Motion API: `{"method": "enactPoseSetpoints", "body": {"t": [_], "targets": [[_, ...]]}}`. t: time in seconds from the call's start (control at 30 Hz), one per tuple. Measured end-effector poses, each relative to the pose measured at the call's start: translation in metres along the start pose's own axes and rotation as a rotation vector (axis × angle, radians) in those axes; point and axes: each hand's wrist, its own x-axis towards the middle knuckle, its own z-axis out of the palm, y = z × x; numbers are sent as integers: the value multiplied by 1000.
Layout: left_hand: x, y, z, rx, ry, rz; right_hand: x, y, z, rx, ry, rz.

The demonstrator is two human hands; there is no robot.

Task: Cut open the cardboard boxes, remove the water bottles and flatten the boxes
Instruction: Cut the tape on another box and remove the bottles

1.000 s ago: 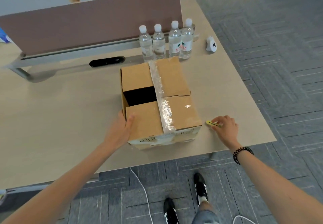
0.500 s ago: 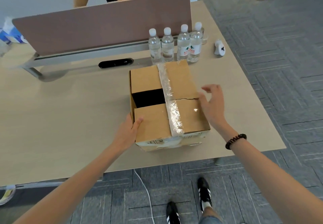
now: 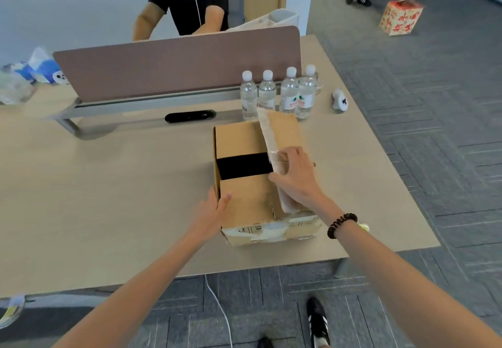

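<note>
Cardboard box on table, between the two hands. Left hand grips the box's near left corner, thumb on the top panel. Right hand grasps the taped right flap, fingers curled over its inner edge; flap tilted up. Dark gap in the box top just left of the right fingertips. Four water bottles upright beyond the right hand, behind the box.

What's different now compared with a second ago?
The right hand let go of the small yellow tool, moved onto the cardboard box and now grips its taped flaps, lifting them. The left hand kept holding the box's near left corner; the water bottles haven't moved.
</note>
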Motion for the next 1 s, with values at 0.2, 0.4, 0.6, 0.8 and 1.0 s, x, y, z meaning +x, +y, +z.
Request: {"method": "enactPoseSetpoints", "body": {"t": [0.2, 0.4, 0.6, 0.8, 1.0], "targets": [[-9, 15, 0, 7, 16, 20, -2, 3, -42, 431, -19, 73], [-3, 7, 2, 45, 26, 11, 1, 23, -94, 451, -18, 61], [-1, 2, 5, 65, 36, 3, -4, 69, -132, 583, 68, 210], [0, 2, 8, 62, 57, -14, -5, 113, -116, -45, 47, 228], [-3, 5, 8, 79, 82, -3, -13, 97, -77, -423, 30, 117]]}}
